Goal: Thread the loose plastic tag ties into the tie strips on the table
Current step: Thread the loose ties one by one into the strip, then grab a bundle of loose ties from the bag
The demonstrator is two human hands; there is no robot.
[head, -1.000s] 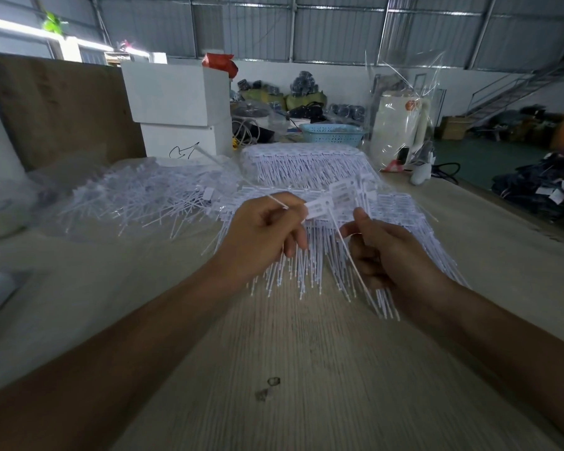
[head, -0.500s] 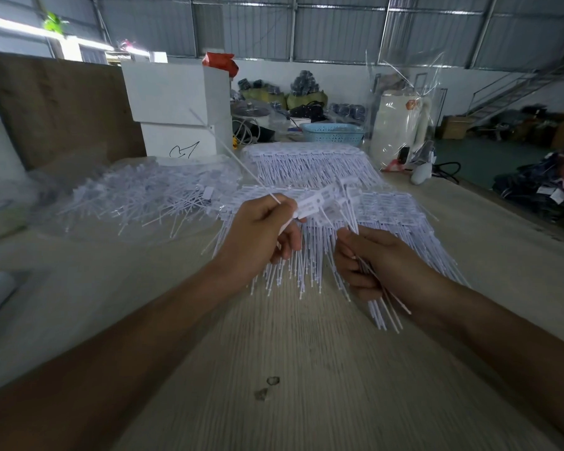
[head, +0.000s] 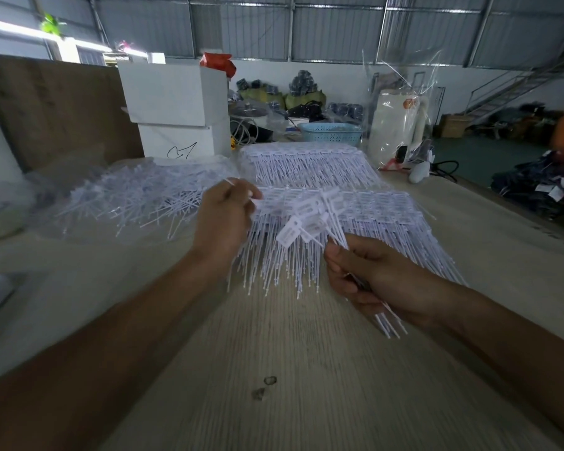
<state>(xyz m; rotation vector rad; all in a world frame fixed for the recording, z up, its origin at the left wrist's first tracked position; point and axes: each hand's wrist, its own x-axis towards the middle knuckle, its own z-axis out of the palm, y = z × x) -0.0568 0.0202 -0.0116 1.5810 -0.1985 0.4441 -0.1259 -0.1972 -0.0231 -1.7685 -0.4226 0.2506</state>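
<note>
White tie strips [head: 381, 213] lie fanned on the wooden table [head: 306, 369], tails pointing toward me. A second stack of tie strips [head: 310, 164] lies behind them. My right hand [head: 368, 278] grips a small bundle of loose tag ties [head: 310, 222], their flat heads sticking up above the strips and their tails poking out below my wrist. My left hand [head: 223, 219] pinches a single thin tie [head: 230, 182] near the left end of the front strip. A heap of loose ties [head: 137, 200] on clear plastic lies to the left.
Two stacked white boxes [head: 176, 109] and a brown board [head: 56, 105] stand at the back left. A blue basket [head: 331, 133] and a clear-wrapped white object [head: 394, 125] sit behind the strips. Dark bundles [head: 541, 190] lie on the floor right.
The long tail that stuck up from my left hand has been drawn down to a short stub. My right hand has dropped lower and toward me with its bundle.
</note>
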